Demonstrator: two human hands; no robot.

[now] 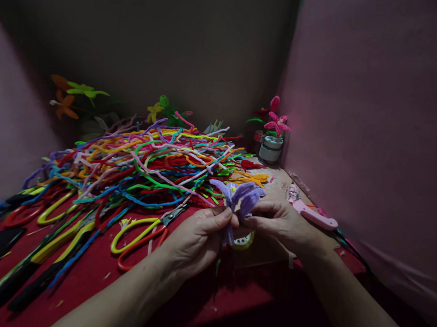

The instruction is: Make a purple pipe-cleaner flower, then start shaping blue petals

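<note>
The red-covered tabletop (87, 288) carries everything. Across its far left and middle sprawls a heap of fuzzy stems (160, 165) in many colours, probably kept loose so any shade is quick to reach. The 2 hands meet at the near middle, right of the heap. At near left lie pliers (61, 239) with yellow-and-black handles; scissors (162, 222) with yellow and red loops rest nearer the middle, presumably for easy picking up. On the right is a pink tool (316, 216), perhaps a glue gun; at far right a grey pot (270, 149) props up a pink flower (277, 122).

The purple flower (233, 192) is between the hands, above the tabletop. The left hand (200, 238) pinches it below the petals, seemingly to steady it; the right hand (286, 225) is closed on a purple petal (249, 203) beside it. No writing is readable.
</note>
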